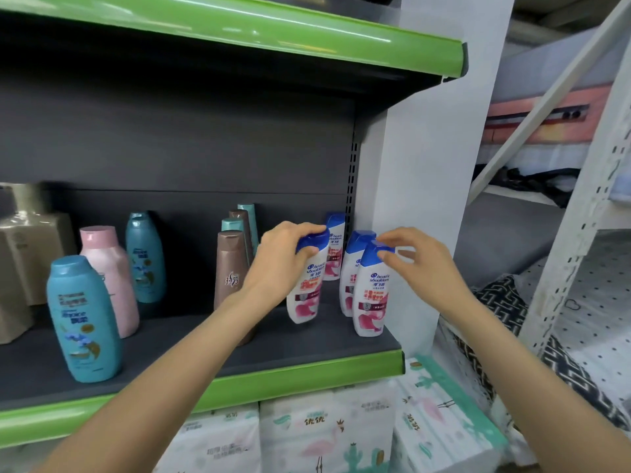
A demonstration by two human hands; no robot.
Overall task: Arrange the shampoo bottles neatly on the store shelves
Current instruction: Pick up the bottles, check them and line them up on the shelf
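Observation:
Several white shampoo bottles with blue caps stand at the right end of the dark shelf (307,349). My left hand (286,257) grips the cap of one tilted white bottle (305,295). My right hand (416,261) touches the blue cap of the front white bottle (370,295) at the shelf's right edge, thumb and fingers pinching it. Another white bottle (351,268) stands just behind it, and one more (334,244) sits further back. Brown bottles (230,268) stand to the left, partly behind my left arm.
Teal bottles (83,319) (145,257) and a pink bottle (109,278) stand on the shelf's left half. Beige wrapped boxes (30,254) sit at far left. A white side panel (426,165) closes the shelf on the right. Tissue packs (324,431) lie below.

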